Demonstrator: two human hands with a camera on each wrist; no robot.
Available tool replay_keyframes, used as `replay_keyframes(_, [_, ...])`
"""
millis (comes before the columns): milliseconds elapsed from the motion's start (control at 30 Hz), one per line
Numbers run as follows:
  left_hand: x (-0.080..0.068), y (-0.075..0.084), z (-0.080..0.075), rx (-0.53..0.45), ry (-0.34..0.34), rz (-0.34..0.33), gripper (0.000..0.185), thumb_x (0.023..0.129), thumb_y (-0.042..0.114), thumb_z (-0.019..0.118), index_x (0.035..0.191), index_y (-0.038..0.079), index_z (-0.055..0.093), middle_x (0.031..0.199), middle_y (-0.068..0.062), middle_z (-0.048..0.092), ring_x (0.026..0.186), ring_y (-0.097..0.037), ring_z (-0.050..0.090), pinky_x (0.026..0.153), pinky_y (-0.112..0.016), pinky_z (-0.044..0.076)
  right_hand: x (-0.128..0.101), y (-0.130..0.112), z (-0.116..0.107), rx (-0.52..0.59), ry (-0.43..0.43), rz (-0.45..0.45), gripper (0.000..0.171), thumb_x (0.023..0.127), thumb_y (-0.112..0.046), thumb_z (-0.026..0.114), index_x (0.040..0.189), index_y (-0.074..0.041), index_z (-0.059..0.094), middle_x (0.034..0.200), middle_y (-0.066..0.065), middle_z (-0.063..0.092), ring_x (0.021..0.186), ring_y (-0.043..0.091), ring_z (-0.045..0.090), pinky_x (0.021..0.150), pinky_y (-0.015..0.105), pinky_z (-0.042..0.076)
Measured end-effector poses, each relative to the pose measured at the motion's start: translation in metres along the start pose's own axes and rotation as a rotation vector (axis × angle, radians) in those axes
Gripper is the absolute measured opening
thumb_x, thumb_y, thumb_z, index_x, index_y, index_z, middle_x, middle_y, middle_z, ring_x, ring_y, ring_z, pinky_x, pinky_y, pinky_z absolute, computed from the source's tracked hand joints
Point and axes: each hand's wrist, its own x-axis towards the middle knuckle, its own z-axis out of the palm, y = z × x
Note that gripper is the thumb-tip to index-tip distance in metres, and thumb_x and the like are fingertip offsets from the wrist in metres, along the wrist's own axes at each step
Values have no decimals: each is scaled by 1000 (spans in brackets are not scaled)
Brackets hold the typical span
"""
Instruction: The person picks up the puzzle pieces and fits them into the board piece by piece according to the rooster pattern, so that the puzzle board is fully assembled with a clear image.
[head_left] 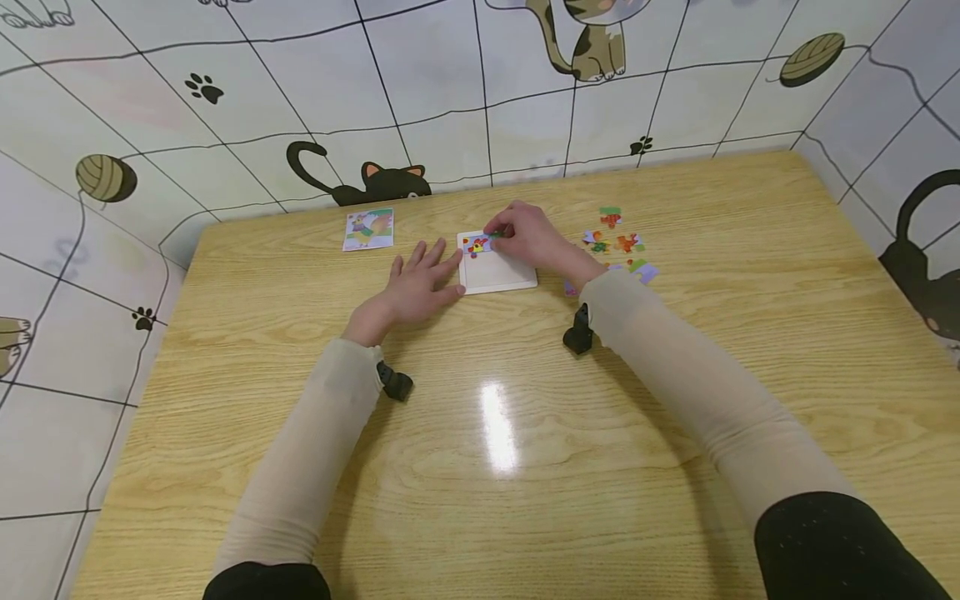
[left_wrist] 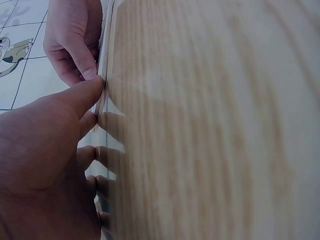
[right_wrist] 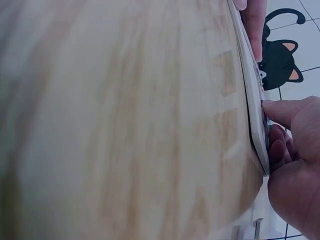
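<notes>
Stretching up from the bottom of the frame, two arms in pale sleeves lie over the wooden worktop (head_left: 525, 467). The left hand (head_left: 416, 287) rests flat near the middle, fingers straight and spread, its fingertips touching the left edge of the white puzzle tray (head_left: 498, 273). The right hand (head_left: 528, 237) sits on the tray's top edge, its fingers curled and pinching a small puzzle piece (head_left: 491, 240) beside the bright pieces already in the tray's upper left corner. Loose puzzle pieces (head_left: 618, 243) lie scattered just right of that hand. Farther back, up and left of the tray, a picture card (head_left: 368, 229) lies by the cat wall.
</notes>
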Motion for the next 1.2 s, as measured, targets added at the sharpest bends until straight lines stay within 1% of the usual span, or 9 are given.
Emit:
replay_keyframes(400, [1,-1,0,-7,3,-2,69,108,50,44,166,24,16,172,-6,-5,156,-31,-15,118,-60,-11,-2,-2,0,27,28,8,25,98,-11,69,121,-2,75,107,13,58,92,27,53,79,35,42])
replay_keyframes(667, [2,-1,-1,-7,2,1,70,108,49,44,166,23,16,172,-6,-6,155,-32,-15,118,-60,-12,-1,0,0,39,34,11,23,99,-11,68,119,-4,77,108,13,58,91,26,52,77,33,41])
replay_keyframes(833, [0,0,-1,-15,-1,0,71,108,50,46,166,23,16,172,-7,-6,155,-32,-15,118,-60,-12,-2,1,1,57,26,25,22,99,-11,67,118,-4,78,112,12,58,96,26,55,81,35,44])
replay_keyframes(967, [1,0,0,-17,4,-4,70,107,50,46,166,24,17,172,-6,-5,156,-31,-15,119,-60,-12,-2,1,1,58,19,18,22,99,-11,67,117,-3,78,113,13,58,100,27,57,85,37,46])
replay_keyframes(1200, [1,0,0,-25,4,-4,70,108,50,45,166,24,18,172,-5,-5,156,-31,-15,119,-60,-12,-1,1,1,49,17,18,22,99,-11,67,117,-3,77,113,13,58,101,28,57,86,38,45])
